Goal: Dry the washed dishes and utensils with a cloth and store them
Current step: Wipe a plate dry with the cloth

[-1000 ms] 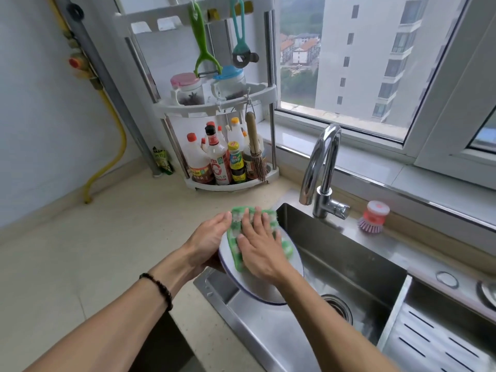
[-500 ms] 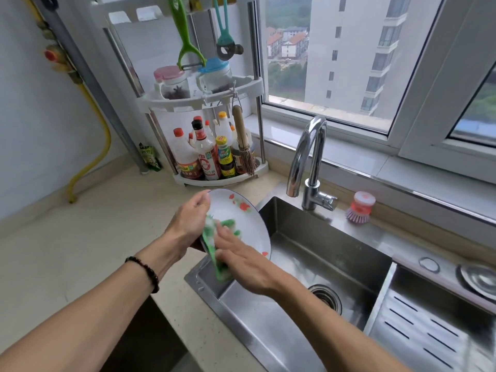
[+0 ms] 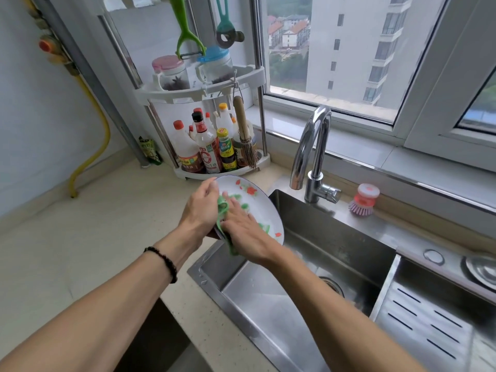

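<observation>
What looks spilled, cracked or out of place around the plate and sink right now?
Nothing stands out. The plate looks whole, held tilted over the sink by the left hand while the right hand wipes it with the green cloth.

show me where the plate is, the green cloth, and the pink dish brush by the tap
plate [image 3: 255,208], head view, on the bare white face near its middle.
green cloth [image 3: 222,208], head view, on the bunched fold between the two hands.
pink dish brush [image 3: 365,196], head view, on its round pink top.
</observation>
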Demonstrator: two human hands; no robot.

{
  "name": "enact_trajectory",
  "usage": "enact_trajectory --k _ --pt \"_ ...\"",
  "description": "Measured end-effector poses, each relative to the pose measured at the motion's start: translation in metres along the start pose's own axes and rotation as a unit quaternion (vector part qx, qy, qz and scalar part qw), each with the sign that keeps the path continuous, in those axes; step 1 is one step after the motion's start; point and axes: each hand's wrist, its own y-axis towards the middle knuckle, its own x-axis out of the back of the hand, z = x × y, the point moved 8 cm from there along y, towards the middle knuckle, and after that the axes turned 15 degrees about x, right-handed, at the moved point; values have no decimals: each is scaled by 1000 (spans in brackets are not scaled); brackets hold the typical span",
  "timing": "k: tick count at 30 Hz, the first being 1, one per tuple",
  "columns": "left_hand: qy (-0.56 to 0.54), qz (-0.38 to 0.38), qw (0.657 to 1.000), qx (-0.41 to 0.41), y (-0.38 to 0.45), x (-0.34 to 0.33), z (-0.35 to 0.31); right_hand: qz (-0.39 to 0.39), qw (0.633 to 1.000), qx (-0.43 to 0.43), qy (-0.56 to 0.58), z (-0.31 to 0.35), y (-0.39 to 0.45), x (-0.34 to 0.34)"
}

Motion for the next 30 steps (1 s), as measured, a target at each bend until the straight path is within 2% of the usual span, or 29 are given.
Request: enact_trajectory --k 4,8,11,13,15,17,20,21,23,25,27,30 --pt "-15 -9 1000 11 10 12 7 85 995 51 -23 -8 -34 -8" --pt "-24 -89 996 -16 3 13 9 36 997 -13 -61 -20 -29 -5" --pt "-13 -86 996 -37 3 15 2 34 996 41 -71 -7 -32 -18" --pt "9 -63 997 -50 3 14 -2 55 984 64 -160 -21 -40 -14" --pt "8 -65 997 -43 3 13 -2 70 966 33 -248 -42 -41 -3" --pt "-15 -83 996 -12 2 14 3 56 972 16 -229 -37 -36 -3" --pt "-40 -74 996 27 3 16 10 23 988 75 -134 -10 -36 -16" --pt "-31 -55 997 33 3 15 10 35 988 79 -127 -13 -41 -16" --pt "-15 -28 999 42 2 13 11 74 979 57 -183 -35 -47 -8" --pt "-12 -38 998 54 1 14 15 81 972 24 -217 -44 -49 -2" --pt "-17 -56 996 69 3 18 19 65 982 33 -172 -26 -44 -10" --pt "-22 -32 996 80 5 16 22 50 988 73 -125 -11 -45 -16"
